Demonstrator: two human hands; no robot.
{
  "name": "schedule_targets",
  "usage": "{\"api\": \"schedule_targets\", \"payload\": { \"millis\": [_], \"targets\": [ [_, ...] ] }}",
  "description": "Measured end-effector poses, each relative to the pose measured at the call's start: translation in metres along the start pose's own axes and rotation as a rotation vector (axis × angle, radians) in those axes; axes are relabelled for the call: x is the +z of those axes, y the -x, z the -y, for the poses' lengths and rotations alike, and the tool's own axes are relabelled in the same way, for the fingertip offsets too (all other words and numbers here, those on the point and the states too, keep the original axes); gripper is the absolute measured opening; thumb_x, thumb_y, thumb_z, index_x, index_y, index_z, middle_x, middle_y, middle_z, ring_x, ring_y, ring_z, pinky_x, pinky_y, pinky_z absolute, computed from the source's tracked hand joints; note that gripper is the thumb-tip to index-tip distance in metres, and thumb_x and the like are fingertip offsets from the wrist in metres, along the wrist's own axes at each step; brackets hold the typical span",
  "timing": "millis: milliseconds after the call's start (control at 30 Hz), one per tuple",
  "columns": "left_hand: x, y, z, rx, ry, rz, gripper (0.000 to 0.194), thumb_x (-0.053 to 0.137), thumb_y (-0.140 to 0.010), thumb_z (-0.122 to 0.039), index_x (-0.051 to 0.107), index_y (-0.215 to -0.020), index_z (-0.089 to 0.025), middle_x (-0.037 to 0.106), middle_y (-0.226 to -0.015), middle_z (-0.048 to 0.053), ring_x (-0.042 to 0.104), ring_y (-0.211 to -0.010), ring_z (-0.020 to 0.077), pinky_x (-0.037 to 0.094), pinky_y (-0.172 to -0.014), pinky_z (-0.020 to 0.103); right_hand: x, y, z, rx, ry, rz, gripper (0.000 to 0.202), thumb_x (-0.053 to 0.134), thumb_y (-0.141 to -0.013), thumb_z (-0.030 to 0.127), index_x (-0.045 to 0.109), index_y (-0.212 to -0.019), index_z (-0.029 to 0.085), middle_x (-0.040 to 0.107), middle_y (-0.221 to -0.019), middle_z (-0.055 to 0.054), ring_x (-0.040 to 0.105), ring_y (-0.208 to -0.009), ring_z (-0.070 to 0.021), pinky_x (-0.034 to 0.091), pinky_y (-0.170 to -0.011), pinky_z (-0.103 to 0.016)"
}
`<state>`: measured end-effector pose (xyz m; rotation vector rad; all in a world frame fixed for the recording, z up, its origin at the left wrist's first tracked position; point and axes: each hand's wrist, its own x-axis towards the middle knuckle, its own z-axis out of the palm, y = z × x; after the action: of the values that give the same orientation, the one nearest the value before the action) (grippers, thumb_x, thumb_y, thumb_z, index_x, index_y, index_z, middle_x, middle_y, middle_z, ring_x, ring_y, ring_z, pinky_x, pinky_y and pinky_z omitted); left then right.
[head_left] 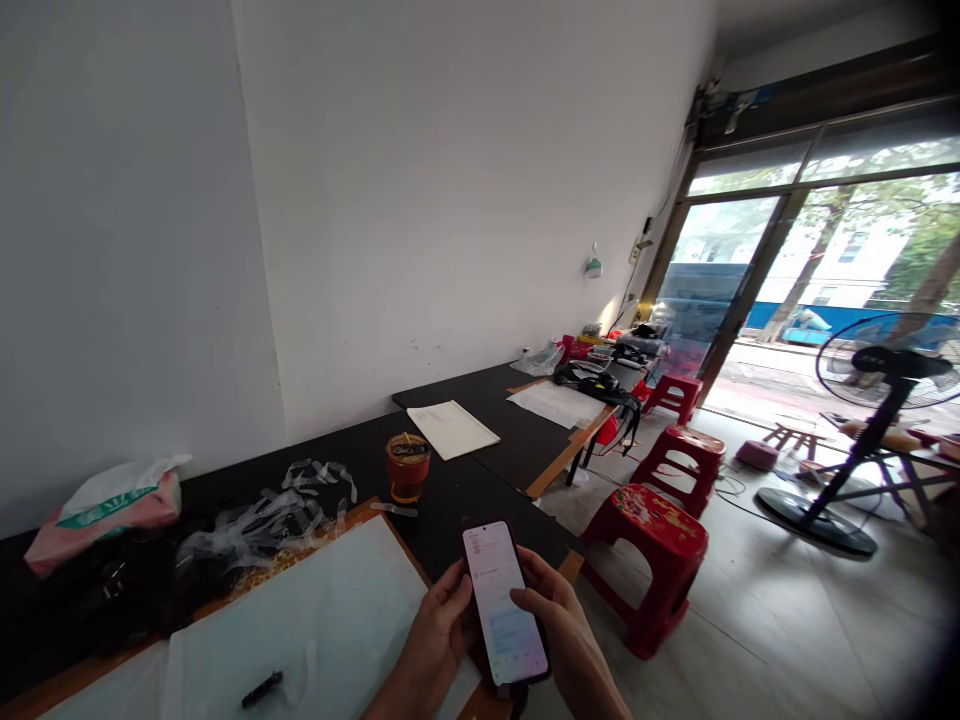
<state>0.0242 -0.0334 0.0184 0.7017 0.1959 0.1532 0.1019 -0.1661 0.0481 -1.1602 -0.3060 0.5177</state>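
While loosely curled, left fingers [450, 590] and right fingers [543, 574] around a lit phone [498, 592].

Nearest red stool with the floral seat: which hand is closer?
Right. The right hand grips the smartphone's right edge, on the side toward the red stool; the left hand holds the opposite edge, farther away.
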Motion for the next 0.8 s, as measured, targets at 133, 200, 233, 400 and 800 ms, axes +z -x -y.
{"api": "schedule_targets", "payload": {
  "millis": [133,200,233,400,800],
  "targets": [
    [-0.0006,-0.0004,0.0005,0.002,0.0,0.006,0.039,0.068,-0.086,-0.032,0.066,-0.124,-0.021,0.076,-0.114,0.012,0.068,-0.106,0.0283,0.05,-0.089,0.038,-0.0012,-0.0012,-0.0011,0.006,0.0,-0.011,0.046,0.075,-0.061,0.016,0.073,-0.106,0.022,0.079,-0.101,-0.007,0.071,-0.093,-0.0306,0.051,-0.078,-0.037],
    [-0.0015,-0.0009,0.0009,0.003,-0.001,0.005,0.04,0.068,-0.087,-0.032,0.065,-0.125,-0.021,0.076,-0.113,0.012,0.068,-0.107,0.0283,0.051,-0.088,0.037,-0.0019,-0.0013,-0.0007,0.016,0.008,-0.028,0.042,0.079,-0.063,0.021,0.074,-0.105,0.022,0.079,-0.096,-0.006,0.072,-0.087,-0.0288,0.052,-0.074,-0.035],
    [-0.0019,-0.0011,0.001,0.003,-0.001,0.004,0.04,0.067,-0.087,-0.031,0.064,-0.126,-0.021,0.076,-0.113,0.012,0.068,-0.107,0.0283,0.051,-0.088,0.037,-0.0022,-0.0011,-0.0002,0.023,0.015,-0.041,0.038,0.08,-0.066,0.026,0.074,-0.103,0.023,0.079,-0.092,-0.005,0.071,-0.082,-0.0275,0.051,-0.072,-0.034],
    [-0.0016,-0.0005,0.0003,-0.001,-0.009,0.001,0.041,0.067,-0.087,-0.032,0.063,-0.127,-0.02,0.077,-0.111,0.012,0.069,-0.104,0.0284,0.051,-0.087,0.037,-0.001,0.0017,0.0025,0.051,0.04,-0.066,0.032,0.079,-0.075,0.04,0.074,-0.102,0.023,0.079,-0.084,-0.005,0.069,-0.071,-0.0232,0.05,-0.065,-0.032],
    [0.0011,-0.0003,-0.0016,-0.02,-0.028,-0.016,0.049,0.064,-0.089,-0.031,0.054,-0.135,-0.016,0.075,-0.111,0.013,0.068,-0.103,0.028,0.051,-0.085,0.038,-0.0002,0.0017,0.0035,0.083,0.068,-0.123,0.039,0.08,-0.073,0.045,0.073,-0.103,0.021,0.076,-0.078,-0.003,0.067,-0.068,-0.0198,0.049,-0.061,-0.027]
  ]
}}
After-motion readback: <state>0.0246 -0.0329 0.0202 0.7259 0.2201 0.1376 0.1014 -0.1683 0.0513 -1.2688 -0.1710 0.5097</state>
